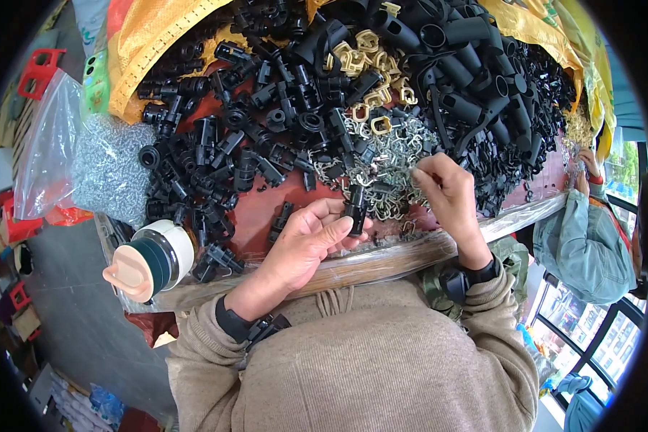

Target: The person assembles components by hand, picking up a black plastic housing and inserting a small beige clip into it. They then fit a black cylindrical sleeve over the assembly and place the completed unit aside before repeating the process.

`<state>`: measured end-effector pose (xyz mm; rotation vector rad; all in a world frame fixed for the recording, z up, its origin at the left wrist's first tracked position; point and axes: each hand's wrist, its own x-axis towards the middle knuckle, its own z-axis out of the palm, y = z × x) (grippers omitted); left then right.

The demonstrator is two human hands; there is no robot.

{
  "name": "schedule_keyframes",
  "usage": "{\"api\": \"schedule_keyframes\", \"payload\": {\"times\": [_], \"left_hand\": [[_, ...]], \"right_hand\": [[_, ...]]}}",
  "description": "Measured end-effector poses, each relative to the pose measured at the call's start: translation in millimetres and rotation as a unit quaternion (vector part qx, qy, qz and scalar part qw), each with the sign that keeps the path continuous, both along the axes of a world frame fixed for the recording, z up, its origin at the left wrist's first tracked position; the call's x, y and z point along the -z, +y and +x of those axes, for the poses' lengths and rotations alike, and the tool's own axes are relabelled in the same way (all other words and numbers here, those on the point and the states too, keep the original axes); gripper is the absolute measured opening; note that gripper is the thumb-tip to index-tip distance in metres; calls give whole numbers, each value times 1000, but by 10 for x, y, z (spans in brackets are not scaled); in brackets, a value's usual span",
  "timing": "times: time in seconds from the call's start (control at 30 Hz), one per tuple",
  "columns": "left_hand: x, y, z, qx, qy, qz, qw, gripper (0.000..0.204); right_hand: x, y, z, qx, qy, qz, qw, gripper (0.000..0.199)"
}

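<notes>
My left hand (pixel 317 237) is closed around a small black plastic part (pixel 357 209), held upright between thumb and fingers near the table's front edge. Just to its right, my right hand (pixel 451 198) hovers with thumb and forefinger pinched together; whatever lies between the tips is too small to make out. Beneath and between the hands spreads a pile of small silvery metal clips (pixel 392 162). Gold-coloured metal loops (pixel 363 57) lie behind the clips. Black plastic fittings (pixel 266 129) like the held part are heaped on the left of the red tabletop (pixel 281 198).
Black tubes (pixel 461 65) are piled at the back right, beside small black pieces (pixel 493 169). A clear bag of small metal parts (pixel 111 162) and a lidded cup (pixel 147 263) stand at the left edge. Another person (pixel 583 237) works at the far right.
</notes>
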<state>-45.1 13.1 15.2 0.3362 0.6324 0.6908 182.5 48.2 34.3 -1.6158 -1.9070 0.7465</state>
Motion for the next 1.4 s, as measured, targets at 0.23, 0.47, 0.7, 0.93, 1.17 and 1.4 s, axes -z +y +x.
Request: {"api": "schedule_keyframes", "payload": {"times": [0.23, 0.47, 0.7, 0.93, 1.17, 1.4], "left_hand": [[1, 7, 5, -12, -6, -8, 1000, 23], [19, 9, 23, -6, -27, 6, 1000, 26], [-2, 11, 67, -25, -64, 36, 997, 24], [3, 14, 65, -27, -67, 48, 996, 24], [5, 9, 66, -27, -71, 43, 996, 24], [55, -9, 45, -7, -50, 60, 997, 25]], "right_hand": [[2, -116, 107, 44, 230, -182, 955, 23], [-55, -199, -47, 30, 256, -201, 945, 21], [-35, -227, -129, -14, 217, -180, 959, 16], [-89, -205, -157, -99, 45, -82, 991, 12], [-126, -218, -173, -111, 203, -197, 953, 10], [-165, -268, -308, -145, 151, -131, 969, 8]]}}
